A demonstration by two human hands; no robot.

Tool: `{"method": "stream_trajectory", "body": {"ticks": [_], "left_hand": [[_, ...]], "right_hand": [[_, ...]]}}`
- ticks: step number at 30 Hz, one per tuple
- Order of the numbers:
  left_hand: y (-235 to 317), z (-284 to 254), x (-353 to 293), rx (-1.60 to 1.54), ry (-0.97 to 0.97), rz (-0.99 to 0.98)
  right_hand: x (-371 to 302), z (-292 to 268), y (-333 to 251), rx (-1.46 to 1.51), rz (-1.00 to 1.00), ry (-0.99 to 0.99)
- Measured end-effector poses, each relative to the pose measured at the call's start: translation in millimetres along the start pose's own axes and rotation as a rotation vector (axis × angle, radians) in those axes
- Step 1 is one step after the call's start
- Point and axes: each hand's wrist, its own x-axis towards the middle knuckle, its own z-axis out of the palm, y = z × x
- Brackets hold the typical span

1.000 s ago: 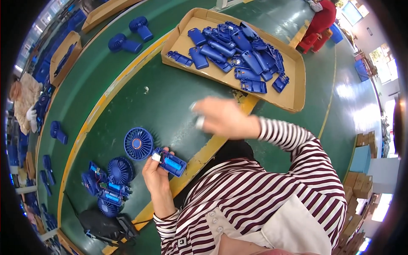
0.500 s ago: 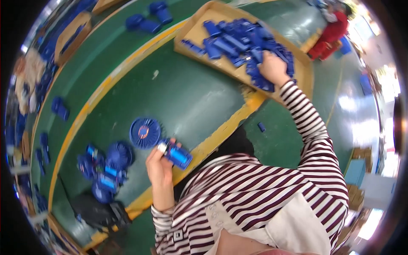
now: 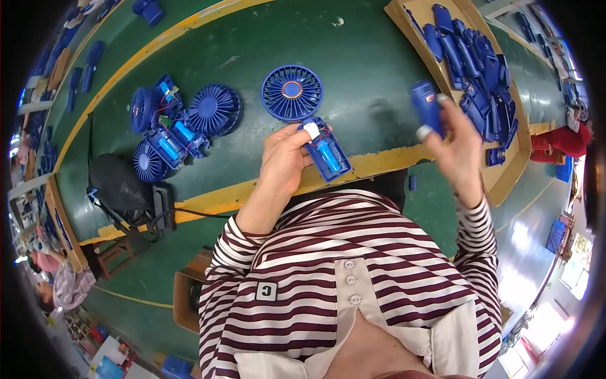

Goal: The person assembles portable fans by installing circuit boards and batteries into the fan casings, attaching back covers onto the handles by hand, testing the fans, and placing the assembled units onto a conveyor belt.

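Observation:
My left hand point(image 3: 285, 155) is closed on the open handle of a blue handheld fan point(image 3: 291, 93), thumb near its upper end. Inside that handle a light-blue battery cell point(image 3: 327, 154) and thin wires show. The round fan head lies just beyond the fingers, over the bench. My right hand point(image 3: 456, 142), slightly blurred, grips a blue plastic handle cover point(image 3: 427, 106) between thumb and fingers. It is above the bench, left of a cardboard tray point(image 3: 503, 189) with many similar blue covers point(image 3: 478, 82).
Several blue fans with exposed batteries point(image 3: 183, 131) lie at the left on the green bench point(image 3: 246, 47). A black bag-like object point(image 3: 117, 180) with a cable sits at the bench's near left edge. Another blue part point(image 3: 149, 11) lies beyond the yellow line.
My right hand has left the cardboard tray with a blue handle cover and come back toward my left hand. The head view has turned; my left hand still holds the fan.

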Motion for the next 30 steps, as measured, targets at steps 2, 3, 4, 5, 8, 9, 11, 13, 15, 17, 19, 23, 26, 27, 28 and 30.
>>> {"method": "stream_trajectory", "body": {"ticks": [2,3,4,5,8,9,11,13,15,17,19,23,26,27,28,30], "left_hand": [[-0.1,-0.4,0.8,-0.026,-0.013,-0.007],[-0.3,-1.1,0.5,-0.047,-0.031,-0.018],[-0.3,-0.7,-0.5,-0.054,-0.018,-0.014],[-1.2,0.0,-0.9,-0.062,-0.013,-0.006],[-3.7,-2.0,0.3,-0.101,0.001,0.009],[-3.0,-2.3,0.4,-0.11,0.007,0.014],[-1.7,-1.6,-1.7,-0.2,-0.012,0.001],[-1.7,-0.1,-1.9,-0.191,0.007,0.013],[-1.4,-0.8,-1.6,-0.221,-0.019,0.01],[1.1,0.3,-3.0,-0.215,-0.017,-0.001],[1.6,0.5,-3.4,-0.207,-0.016,-0.013],[2.6,1.8,-3.8,-0.189,-0.005,-0.009],[1.6,-0.2,-2.1,-0.166,-0.012,-0.012],[0.7,-1.4,-1.0,-0.149,-0.023,-0.016],[0.0,-2.0,-0.1,-0.149,-0.023,-0.016],[-1.0,-2.6,0.9,-0.156,-0.022,-0.022]], "right_hand": [[-9.0,15.1,-24.8,0.034,-0.215,-0.065],[-10.4,18.1,-39.2,0.057,-0.255,-0.141],[-11.5,22.3,-51.9,0.094,-0.278,-0.192],[-11.5,25.9,-60.9,0.126,-0.305,-0.21],[-10.3,39.2,-78.3,0.094,-0.38,-0.232],[-10.2,44.1,-81.7,0.091,-0.39,-0.244],[-12.3,52.4,-86.0,0.041,-0.419,-0.252],[-12.0,57.8,-90.2,0.022,-0.432,-0.276],[-12.1,63.3,-92.3,-0.006,-0.436,-0.281],[-12.2,67.6,-93.7,-0.023,-0.434,-0.285],[-12.1,69.7,-94.6,-0.039,-0.431,-0.288],[-12.2,71.6,-94.4,-0.069,-0.441,-0.317],[-13.3,72.9,-94.0,-0.086,-0.45,-0.324],[-13.7,73.2,-93.9,-0.095,-0.456,-0.324],[-13.8,73.6,-93.9,-0.095,-0.456,-0.324],[-14.1,74.2,-93.6,-0.118,-0.474,-0.323]]}}
